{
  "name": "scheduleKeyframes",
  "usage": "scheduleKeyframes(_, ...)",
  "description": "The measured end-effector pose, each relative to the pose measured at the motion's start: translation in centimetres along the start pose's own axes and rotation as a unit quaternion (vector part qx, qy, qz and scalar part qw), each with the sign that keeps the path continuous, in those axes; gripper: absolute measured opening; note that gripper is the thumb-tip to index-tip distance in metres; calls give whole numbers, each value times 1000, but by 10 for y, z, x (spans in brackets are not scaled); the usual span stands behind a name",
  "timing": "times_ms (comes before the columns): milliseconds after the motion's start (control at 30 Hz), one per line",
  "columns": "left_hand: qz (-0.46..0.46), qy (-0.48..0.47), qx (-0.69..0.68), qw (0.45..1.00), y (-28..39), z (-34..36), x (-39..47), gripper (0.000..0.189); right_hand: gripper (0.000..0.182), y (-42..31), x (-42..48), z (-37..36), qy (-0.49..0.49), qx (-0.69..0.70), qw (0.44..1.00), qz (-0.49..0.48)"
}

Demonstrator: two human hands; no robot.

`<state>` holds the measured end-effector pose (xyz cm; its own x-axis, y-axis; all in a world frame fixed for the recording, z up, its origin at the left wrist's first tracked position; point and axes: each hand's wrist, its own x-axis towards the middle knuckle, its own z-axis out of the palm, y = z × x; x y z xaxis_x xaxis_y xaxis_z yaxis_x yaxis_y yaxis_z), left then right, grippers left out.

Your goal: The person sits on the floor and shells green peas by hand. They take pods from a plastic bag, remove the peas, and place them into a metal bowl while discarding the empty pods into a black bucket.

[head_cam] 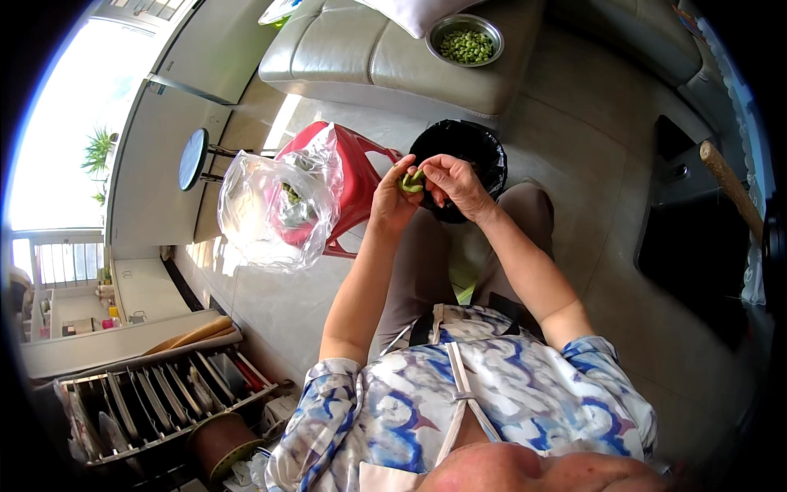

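Observation:
Several green bean pods rest in my left hand, between its thumb and curled fingers. My right hand meets the pods from the other side, its thumb and forefinger pinched at a pod's end. Just beyond and below both hands is a bin lined with a black plastic bag; its contents are mostly hidden. To the left, a clear plastic bag with green pods inside lies on a red plastic stool. A metal bowl of shelled green beans sits farther off.
The bowl stands on a grey leather sofa seat, near a pale cushion. A round stool is at the far left. A rack of upright flat items and a cable spool lie lower left. A wooden stick juts in at right.

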<state>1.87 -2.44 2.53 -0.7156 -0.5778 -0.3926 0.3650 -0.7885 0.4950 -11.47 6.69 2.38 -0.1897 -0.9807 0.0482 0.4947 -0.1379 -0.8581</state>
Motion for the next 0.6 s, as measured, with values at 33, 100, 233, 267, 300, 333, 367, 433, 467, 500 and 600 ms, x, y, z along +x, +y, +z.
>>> scheduleKeyframes(33, -4, 5, -3, 1000, -3, -8, 7, 16, 27, 0, 1, 1, -6, -12, 1000, -5)
scheduleKeyframes(100, -29, -7, 48, 998, -13, -16, 21, 17, 21, -1, 0, -4, -1, -42, 999, -3)
scheduleKeyframes(233, -35, -30, 0, 999, -29, -3, 24, 14, 13, -6, -2, -4, 32, -161, 986, 5)
scheduleKeyframes(267, -27, 1, -19, 999, -32, -6, 26, 14, 11, -5, -2, 0, 37, -203, 978, 3)
scheduleKeyframes(300, -22, 30, -37, 999, -35, -4, 28, 15, 11, -1, 0, -1, 41, -238, 969, -52)
scheduleKeyframes(333, -21, -16, -37, 999, -34, -5, 26, 17, 11, 5, 2, -2, 45, -273, 955, -106)
scheduleKeyframes(367, -23, -10, -44, 999, -35, -5, 25, 18, 11, 10, 3, -3, 47, -306, 937, -160)
scheduleKeyframes(433, -17, 6, -61, 998, -31, -7, 20, 19, 9, 7, 5, 4, 34, -274, 953, -125)
scheduleKeyframes(467, -36, -17, -70, 997, -29, -22, 23, 19, 9, 4, 5, 5, 34, -245, 965, -89)
scheduleKeyframes(500, -37, -18, -45, 998, -28, -16, 21, 19, 9, 0, 5, 6, 36, -218, 974, -53)
scheduleKeyframes(600, -46, -6, -5, 999, -23, -2, 21, 15, 10, -3, 9, -7, 46, 33, 998, -12)
